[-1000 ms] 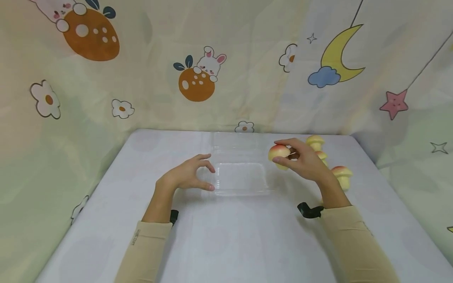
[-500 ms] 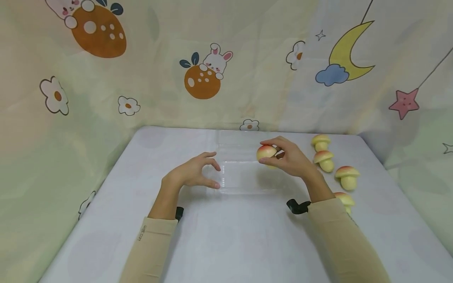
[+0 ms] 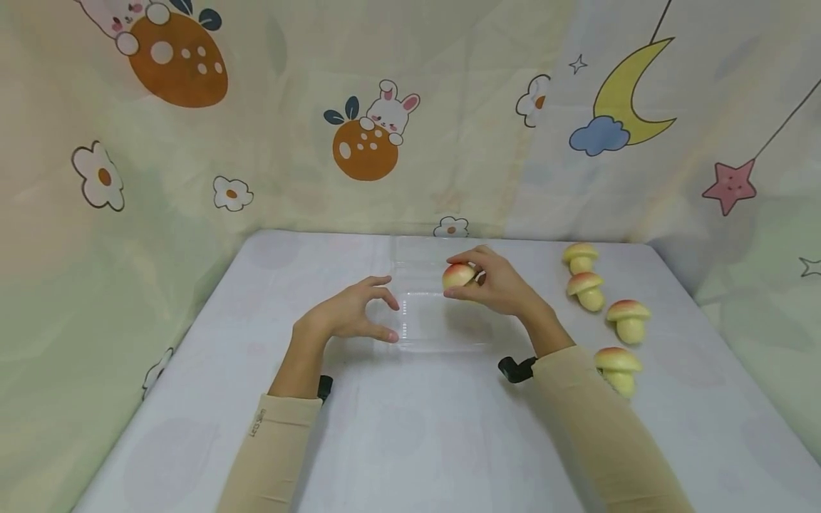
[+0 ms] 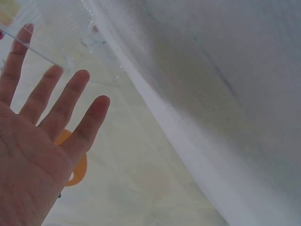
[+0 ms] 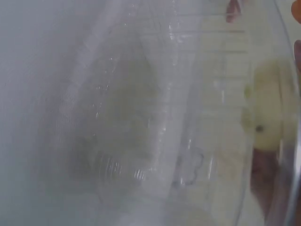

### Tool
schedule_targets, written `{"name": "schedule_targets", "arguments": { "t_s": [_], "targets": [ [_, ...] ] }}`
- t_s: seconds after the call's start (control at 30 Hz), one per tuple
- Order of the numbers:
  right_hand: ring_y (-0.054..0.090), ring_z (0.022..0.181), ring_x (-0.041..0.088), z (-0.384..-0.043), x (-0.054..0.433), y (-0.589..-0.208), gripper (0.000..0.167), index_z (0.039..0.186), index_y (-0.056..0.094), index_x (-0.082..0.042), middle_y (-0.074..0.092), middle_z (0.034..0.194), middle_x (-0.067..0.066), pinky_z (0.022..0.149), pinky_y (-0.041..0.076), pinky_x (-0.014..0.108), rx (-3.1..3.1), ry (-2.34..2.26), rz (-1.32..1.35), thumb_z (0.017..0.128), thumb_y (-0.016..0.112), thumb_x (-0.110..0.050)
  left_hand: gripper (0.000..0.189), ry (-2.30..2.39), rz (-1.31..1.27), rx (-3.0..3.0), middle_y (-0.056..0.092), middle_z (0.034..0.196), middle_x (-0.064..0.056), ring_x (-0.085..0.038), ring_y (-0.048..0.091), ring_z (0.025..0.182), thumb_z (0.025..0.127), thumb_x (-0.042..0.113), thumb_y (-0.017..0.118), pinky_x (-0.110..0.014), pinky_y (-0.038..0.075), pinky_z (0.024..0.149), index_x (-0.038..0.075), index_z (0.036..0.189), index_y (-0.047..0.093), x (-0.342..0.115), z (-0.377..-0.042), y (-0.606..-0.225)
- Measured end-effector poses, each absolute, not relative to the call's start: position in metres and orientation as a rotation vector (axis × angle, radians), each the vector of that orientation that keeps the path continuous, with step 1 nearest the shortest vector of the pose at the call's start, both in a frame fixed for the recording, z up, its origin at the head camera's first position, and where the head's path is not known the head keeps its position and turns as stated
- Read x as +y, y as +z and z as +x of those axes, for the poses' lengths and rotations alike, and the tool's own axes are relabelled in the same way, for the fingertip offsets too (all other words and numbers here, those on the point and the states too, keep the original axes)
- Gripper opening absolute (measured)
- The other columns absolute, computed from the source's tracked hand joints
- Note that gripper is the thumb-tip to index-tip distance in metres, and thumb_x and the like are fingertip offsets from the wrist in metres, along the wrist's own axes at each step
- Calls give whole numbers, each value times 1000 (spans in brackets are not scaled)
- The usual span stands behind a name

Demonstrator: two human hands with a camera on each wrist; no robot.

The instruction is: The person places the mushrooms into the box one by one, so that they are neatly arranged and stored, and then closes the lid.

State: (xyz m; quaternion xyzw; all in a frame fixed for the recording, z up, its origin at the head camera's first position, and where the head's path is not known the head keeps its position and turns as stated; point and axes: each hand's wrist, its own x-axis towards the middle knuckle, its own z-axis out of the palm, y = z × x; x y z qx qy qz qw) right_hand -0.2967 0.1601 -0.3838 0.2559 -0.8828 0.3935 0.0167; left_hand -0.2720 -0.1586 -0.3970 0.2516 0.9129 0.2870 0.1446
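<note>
In the head view my right hand [image 3: 503,281] pinches a toy mushroom [image 3: 457,275], yellow with a reddish cap, between thumb and fingers over the clear plastic box [image 3: 442,346]. The box lies with its hinged lid [image 3: 417,249] folded back on the far side. My left hand [image 3: 343,310] is at the box's left edge, thumb and fingers spread apart, holding nothing. Its fingers [image 4: 66,103] look nearly straight in the left wrist view, beside the clear plastic. Seen through plastic in the right wrist view, the mushroom's pale underside [image 5: 270,113] is blurred.
Several more toy mushrooms stand or lie along the right side: a far one [image 3: 580,258], one lying tilted [image 3: 585,291], one [image 3: 628,320], and a near one [image 3: 618,367] beside the right sleeve [image 3: 596,420]. A patterned cloth [image 3: 269,142] hangs behind the white table [image 3: 398,427].
My right hand has carried the mushroom leftward from the box's right side to over its middle. The near mushroom has come out from behind the right arm. The left hand keeps its place.
</note>
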Motion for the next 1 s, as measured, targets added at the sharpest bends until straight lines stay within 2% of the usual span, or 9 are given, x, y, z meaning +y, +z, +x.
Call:
{"name": "schedule_targets", "arguments": {
  "t_s": [0.37,0.67,1.0],
  "targets": [
    [60,106,24,-303,127,-388,59,132,66,-15,58,130,4,85,52,36,-2841,1160,807,83,87,-41,59,818,722,2634,27,169,-2,-31,27,154,76,54,88,-54,31,120,22,122,70,-158,-271,-396],
    [58,100,22,-307,116,-393,60,131,67,-11,61,120,5,83,51,33,-2843,1101,866,83,87,-41,56,807,735,2626,26,169,-4,-32,26,155,77,52,88,-56,31,120,22,122,70,-156,-272,-397],
    [60,103,25,-310,109,-397,63,132,66,-8,62,123,8,84,53,36,-2912,1079,862,82,88,-39,55,839,739,2624,26,169,-6,-33,27,154,77,50,89,-56,31,119,22,120,70,-157,-272,-397]
  ]
}}
